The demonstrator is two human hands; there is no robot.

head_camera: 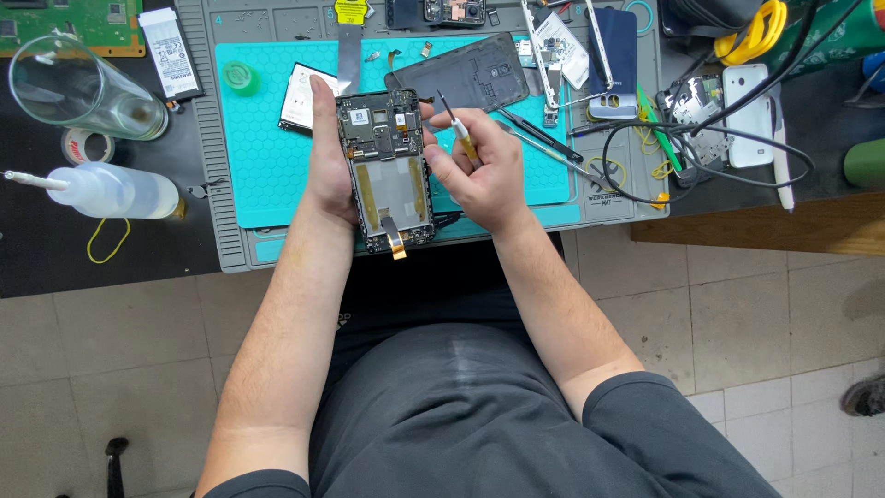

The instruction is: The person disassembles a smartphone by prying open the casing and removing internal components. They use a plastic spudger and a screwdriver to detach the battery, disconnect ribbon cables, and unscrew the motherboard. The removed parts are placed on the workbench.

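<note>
Cradling an opened phone (387,171) in a closed grip, the left hand (327,157) steadies it; the right hand (479,175) pinches a small screwdriver (457,127) above the teal mat (267,157).

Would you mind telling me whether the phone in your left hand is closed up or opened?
Opened. The phone in the left hand shows bare circuit board and frame, and its dark back cover lies apart on the teal mat.

The left hand (330,161) covers the opened phone's (387,166) left edge — the green circuit board (69,23) and shoe (867,397) are cut off by the picture's edges.
</note>
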